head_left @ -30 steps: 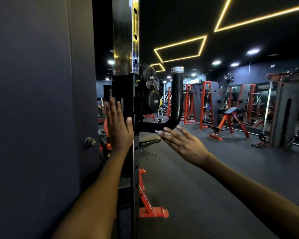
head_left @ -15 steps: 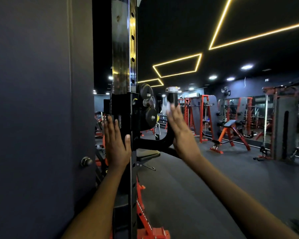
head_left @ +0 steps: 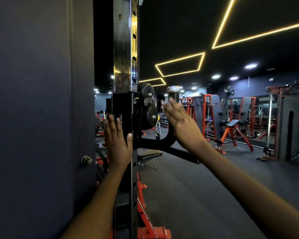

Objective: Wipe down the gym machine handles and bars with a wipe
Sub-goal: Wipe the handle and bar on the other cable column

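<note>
A black J-shaped handle [head_left: 155, 144] with a silver cap [head_left: 173, 90] juts from the black carriage [head_left: 123, 104] on the chrome upright [head_left: 124, 49]. My right hand [head_left: 181, 125] lies with straight fingers against the handle's upright part, just below the cap. A pale blur of wipe [head_left: 163, 105] shows at its fingertips; the remainder is hidden under the palm. My left hand [head_left: 116, 142] rests flat on the carriage's side, thumb on its front edge.
A dark wall panel [head_left: 38, 100] with a round knob [head_left: 86, 160] fills the left. Pulleys [head_left: 150, 102] and a carabiner [head_left: 157, 130] sit between carriage and handle. A second black bar [head_left: 183, 155] runs below. Red benches and racks [head_left: 231, 131] stand across the dark floor.
My right hand has slid from the handle's lower bend up along its upright part to just under the cap. The left hand has stayed on the carriage.
</note>
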Available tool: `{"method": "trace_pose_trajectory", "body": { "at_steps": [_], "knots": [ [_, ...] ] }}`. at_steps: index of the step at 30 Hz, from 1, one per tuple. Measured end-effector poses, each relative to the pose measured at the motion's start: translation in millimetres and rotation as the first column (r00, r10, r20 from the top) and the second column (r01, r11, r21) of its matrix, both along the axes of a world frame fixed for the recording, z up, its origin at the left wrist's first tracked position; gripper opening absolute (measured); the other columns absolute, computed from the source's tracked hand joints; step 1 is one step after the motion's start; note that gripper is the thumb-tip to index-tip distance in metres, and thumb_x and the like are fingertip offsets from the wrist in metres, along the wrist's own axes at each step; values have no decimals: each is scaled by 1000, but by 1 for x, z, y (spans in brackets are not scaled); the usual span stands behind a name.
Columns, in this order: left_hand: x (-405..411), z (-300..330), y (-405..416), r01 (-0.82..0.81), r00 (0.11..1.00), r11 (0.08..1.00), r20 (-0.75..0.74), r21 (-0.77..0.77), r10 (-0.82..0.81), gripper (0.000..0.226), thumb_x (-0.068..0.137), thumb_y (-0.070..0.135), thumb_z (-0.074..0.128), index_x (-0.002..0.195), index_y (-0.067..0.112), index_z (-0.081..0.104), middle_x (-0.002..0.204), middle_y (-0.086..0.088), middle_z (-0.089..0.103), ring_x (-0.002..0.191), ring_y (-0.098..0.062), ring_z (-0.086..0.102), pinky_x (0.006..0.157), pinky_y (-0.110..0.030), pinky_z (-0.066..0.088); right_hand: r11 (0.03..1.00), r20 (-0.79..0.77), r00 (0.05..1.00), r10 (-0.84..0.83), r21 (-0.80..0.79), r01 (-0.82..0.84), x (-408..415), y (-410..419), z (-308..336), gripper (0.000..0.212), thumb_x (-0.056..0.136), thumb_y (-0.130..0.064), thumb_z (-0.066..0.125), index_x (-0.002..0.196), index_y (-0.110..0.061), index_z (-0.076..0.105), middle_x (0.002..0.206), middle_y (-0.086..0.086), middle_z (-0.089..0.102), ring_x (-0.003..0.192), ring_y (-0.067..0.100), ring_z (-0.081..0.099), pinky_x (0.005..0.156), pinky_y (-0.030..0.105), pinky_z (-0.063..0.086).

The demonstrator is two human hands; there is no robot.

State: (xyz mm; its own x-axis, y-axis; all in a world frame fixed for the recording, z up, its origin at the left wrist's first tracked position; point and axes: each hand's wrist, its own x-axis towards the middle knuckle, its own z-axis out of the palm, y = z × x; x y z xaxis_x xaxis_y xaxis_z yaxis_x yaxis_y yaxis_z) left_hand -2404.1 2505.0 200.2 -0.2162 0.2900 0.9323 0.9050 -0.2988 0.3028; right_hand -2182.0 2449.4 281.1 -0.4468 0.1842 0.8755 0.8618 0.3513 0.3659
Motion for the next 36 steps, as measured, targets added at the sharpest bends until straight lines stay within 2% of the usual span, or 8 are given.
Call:
{"method": "trace_pose_trajectory", "body": {
  "at_steps": [5,8,11,16,22,27,33,36],
  "knots": [
    [8,3,-1,-111,986,994,-129,-19,108,65,100,44,21,153,8,9,161,-10,-4,148,-17,-16,120,-39,-12,917,-232,910,343,-126,-378,9,-17,-84,66,73,9,25,132,-2,51,142,9,44,136,23,34,114,27,23],
    [9,1,4,-158,962,987,-230,-27,148,62,102,44,14,151,7,14,160,-9,7,149,-17,-5,117,-37,-18,814,-718,507,476,141,-564,-5,-25,-42,48,84,14,31,119,-2,59,130,5,51,118,10,50,99,9,38],
    [7,2,5,-196,951,980,-251,-32,182,62,102,42,15,149,3,21,158,-11,19,147,-19,12,117,-38,-19,637,-923,131,361,141,-758,-6,-17,40,38,91,7,44,123,-9,58,132,3,52,97,-1,54,78,9,50],
    [9,2,2,-198,950,980,-245,-1,192,59,101,38,22,149,3,20,158,-10,23,146,-18,14,117,-37,-19,495,-942,124,311,49,-868,-8,-13,38,38,97,1,37,130,-10,53,98,-15,59,72,-17,59,62,6,48],
    [9,1,2,-218,948,974,-224,56,225,56,101,34,25,151,9,19,160,-2,7,149,-13,-11,118,-36,-14,523,-954,-100,284,241,-818,-34,5,-73,41,97,2,38,136,-8,47,138,0,50,129,11,44,110,29,34],
    [1,-13,3,-281,941,958,-179,59,287,56,98,30,27,149,7,29,158,-7,11,148,-11,-15,118,-32,-16,402,-973,-178,146,222,-888,-56,29,-102,28,96,3,40,103,-11,64,94,-3,64,85,1,60,79,19,45],
    [-4,-19,5,-305,925,952,-226,35,305,54,100,31,24,149,9,28,159,-9,14,148,-13,-16,118,-32,-14,137,-994,9,-110,-24,-990,-102,43,-102,18,93,7,44,105,9,58,104,20,62,104,32,60,86,33,51],
    [-5,-22,4,-285,926,957,-244,47,288,54,100,30,25,149,9,29,158,-10,19,148,-14,-16,118,-31,-15,42,-961,-214,-174,210,-977,-105,39,-92,29,94,10,36,93,-7,60,88,6,64,85,15,61,93,32,46]
  ]
}}
